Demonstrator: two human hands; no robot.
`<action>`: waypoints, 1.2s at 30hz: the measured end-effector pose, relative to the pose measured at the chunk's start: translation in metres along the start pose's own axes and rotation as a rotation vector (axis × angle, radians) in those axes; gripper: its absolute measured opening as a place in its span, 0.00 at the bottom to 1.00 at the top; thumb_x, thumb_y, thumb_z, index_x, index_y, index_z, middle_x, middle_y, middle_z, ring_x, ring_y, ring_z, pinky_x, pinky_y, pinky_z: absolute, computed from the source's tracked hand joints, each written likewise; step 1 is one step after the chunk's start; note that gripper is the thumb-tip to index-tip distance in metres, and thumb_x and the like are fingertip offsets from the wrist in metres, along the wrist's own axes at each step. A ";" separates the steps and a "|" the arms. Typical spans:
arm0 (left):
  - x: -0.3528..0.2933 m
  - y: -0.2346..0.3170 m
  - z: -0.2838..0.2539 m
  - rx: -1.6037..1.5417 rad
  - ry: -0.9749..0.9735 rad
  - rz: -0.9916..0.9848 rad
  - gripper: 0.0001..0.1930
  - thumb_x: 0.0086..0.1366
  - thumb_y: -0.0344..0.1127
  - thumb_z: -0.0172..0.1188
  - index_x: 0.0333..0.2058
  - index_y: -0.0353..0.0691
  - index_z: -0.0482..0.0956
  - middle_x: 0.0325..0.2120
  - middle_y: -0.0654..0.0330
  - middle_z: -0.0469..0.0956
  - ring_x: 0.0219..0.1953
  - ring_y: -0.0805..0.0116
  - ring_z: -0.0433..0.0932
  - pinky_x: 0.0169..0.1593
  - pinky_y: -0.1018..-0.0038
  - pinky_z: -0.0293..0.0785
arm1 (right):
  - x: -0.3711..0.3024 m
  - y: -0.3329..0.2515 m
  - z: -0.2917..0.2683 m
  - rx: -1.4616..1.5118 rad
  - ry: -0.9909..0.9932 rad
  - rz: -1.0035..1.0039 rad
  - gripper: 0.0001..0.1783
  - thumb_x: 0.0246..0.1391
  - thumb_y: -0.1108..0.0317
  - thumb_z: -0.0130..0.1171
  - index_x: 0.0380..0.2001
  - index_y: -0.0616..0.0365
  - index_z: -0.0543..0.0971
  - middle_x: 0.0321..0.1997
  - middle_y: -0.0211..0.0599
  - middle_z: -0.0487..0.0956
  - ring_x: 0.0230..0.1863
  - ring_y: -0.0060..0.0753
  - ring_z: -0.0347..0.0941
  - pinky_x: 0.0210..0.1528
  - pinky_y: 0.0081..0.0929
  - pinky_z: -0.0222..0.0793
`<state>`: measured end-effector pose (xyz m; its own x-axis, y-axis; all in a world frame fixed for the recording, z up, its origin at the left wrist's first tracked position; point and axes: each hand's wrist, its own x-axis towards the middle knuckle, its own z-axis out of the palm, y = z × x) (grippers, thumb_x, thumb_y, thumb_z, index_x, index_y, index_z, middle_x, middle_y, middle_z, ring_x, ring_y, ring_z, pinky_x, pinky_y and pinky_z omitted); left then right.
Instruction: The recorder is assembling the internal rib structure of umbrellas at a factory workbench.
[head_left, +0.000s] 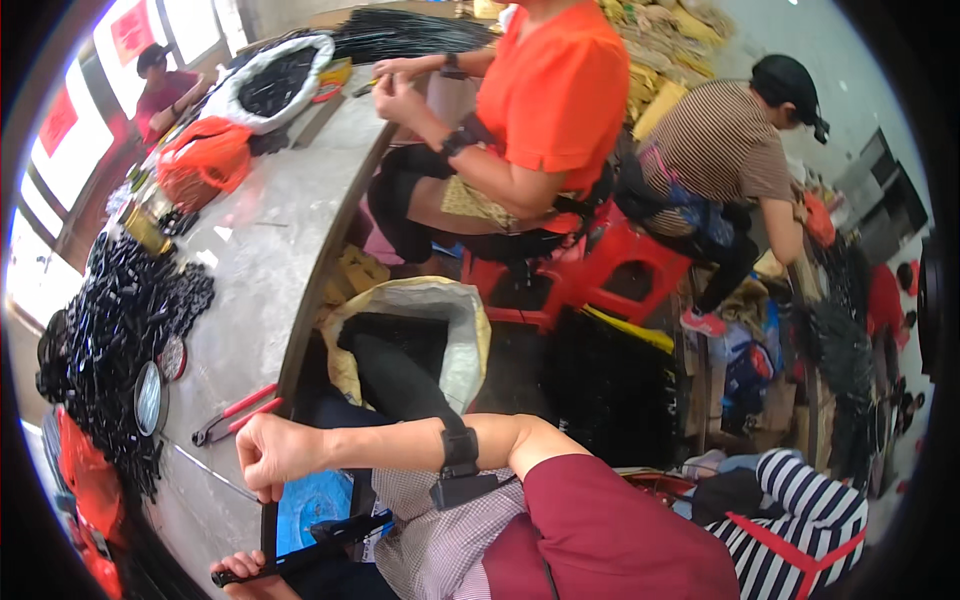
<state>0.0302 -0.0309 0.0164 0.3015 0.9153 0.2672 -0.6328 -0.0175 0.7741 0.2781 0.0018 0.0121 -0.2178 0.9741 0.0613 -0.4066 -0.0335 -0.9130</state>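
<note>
My left hand (254,578) is wrapped round a long, slim black rod-shaped piece (325,548) near the front of the workbench (245,300). The piece slants up to the right, above my lap. Higher up, my right hand (280,452) is closed in a fist, thumb side down, with a black band on its wrist. A thin metal rod (212,474) runs over the bench up to its fingertips, and the fingers appear to pinch its end. Just beyond that fist lie red-handled pliers (240,418) on the bench.
A heap of small black parts (130,310) covers the bench's far side, beside a round tin (148,398). An orange bag (203,160) and a white sack (320,60) stand farther along. An open sack (465,345) is by the bench. A person in orange (560,90) sits nearby on red stools (625,255).
</note>
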 end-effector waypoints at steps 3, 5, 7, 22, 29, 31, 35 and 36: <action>-0.011 0.008 0.005 0.040 0.031 0.018 0.14 0.65 0.40 0.58 0.42 0.38 0.69 0.34 0.59 0.70 0.37 0.63 0.66 0.45 0.66 0.65 | -0.011 0.015 0.001 0.096 0.009 -0.018 0.06 0.43 0.77 0.57 0.21 0.71 0.72 0.19 0.42 0.77 0.21 0.30 0.79 0.21 0.24 0.77; -0.016 0.009 0.000 0.063 0.042 0.011 0.15 0.65 0.41 0.58 0.42 0.37 0.69 0.34 0.58 0.70 0.37 0.63 0.67 0.46 0.66 0.66 | -0.020 0.018 0.000 0.115 0.015 -0.050 0.06 0.43 0.77 0.57 0.22 0.70 0.71 0.20 0.41 0.76 0.21 0.29 0.79 0.21 0.25 0.78; -0.014 0.004 0.006 0.085 0.038 0.020 0.15 0.65 0.41 0.58 0.42 0.37 0.69 0.33 0.58 0.70 0.37 0.62 0.67 0.46 0.66 0.67 | -0.030 0.016 -0.005 0.128 0.054 -0.076 0.06 0.43 0.77 0.58 0.22 0.69 0.72 0.20 0.40 0.77 0.21 0.29 0.78 0.21 0.25 0.78; -0.008 -0.022 0.026 -0.081 0.211 0.004 0.09 0.64 0.29 0.52 0.42 0.35 0.70 0.31 0.60 0.68 0.34 0.71 0.66 0.39 0.73 0.65 | -0.027 -0.003 0.016 -0.083 0.076 -0.152 0.07 0.55 0.73 0.60 0.35 0.66 0.79 0.30 0.36 0.81 0.33 0.21 0.78 0.37 0.22 0.75; -0.020 -0.022 0.029 0.258 0.267 0.125 0.19 0.61 0.40 0.63 0.46 0.32 0.75 0.46 0.55 0.68 0.35 0.71 0.73 0.42 0.72 0.70 | -0.020 0.010 0.068 0.091 0.000 -0.069 0.08 0.53 0.83 0.57 0.38 0.68 0.76 0.35 0.41 0.81 0.38 0.26 0.79 0.43 0.21 0.75; -0.028 -0.019 0.023 0.221 0.295 0.158 0.17 0.61 0.34 0.61 0.46 0.32 0.76 0.47 0.56 0.67 0.36 0.72 0.73 0.42 0.75 0.70 | -0.019 0.018 0.079 0.063 -0.014 -0.091 0.10 0.52 0.83 0.58 0.39 0.68 0.75 0.36 0.43 0.81 0.39 0.26 0.78 0.44 0.21 0.75; -0.034 -0.021 0.013 0.110 0.264 0.195 0.16 0.61 0.28 0.61 0.48 0.32 0.76 0.49 0.57 0.65 0.37 0.73 0.73 0.45 0.78 0.71 | -0.020 0.016 0.094 -0.024 -0.039 -0.089 0.10 0.52 0.83 0.59 0.39 0.69 0.74 0.37 0.44 0.81 0.39 0.26 0.79 0.43 0.21 0.77; -0.036 -0.019 0.011 0.104 0.263 0.183 0.17 0.61 0.30 0.62 0.49 0.33 0.75 0.50 0.57 0.65 0.37 0.73 0.73 0.47 0.76 0.72 | -0.019 0.017 0.097 -0.046 -0.038 -0.104 0.10 0.51 0.83 0.59 0.39 0.69 0.74 0.36 0.44 0.81 0.38 0.26 0.79 0.42 0.21 0.77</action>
<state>0.0397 -0.0681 -0.0019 -0.0134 0.9655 0.2601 -0.5795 -0.2195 0.7849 0.1894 -0.0394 0.0343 -0.2100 0.9626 0.1712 -0.3878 0.0787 -0.9184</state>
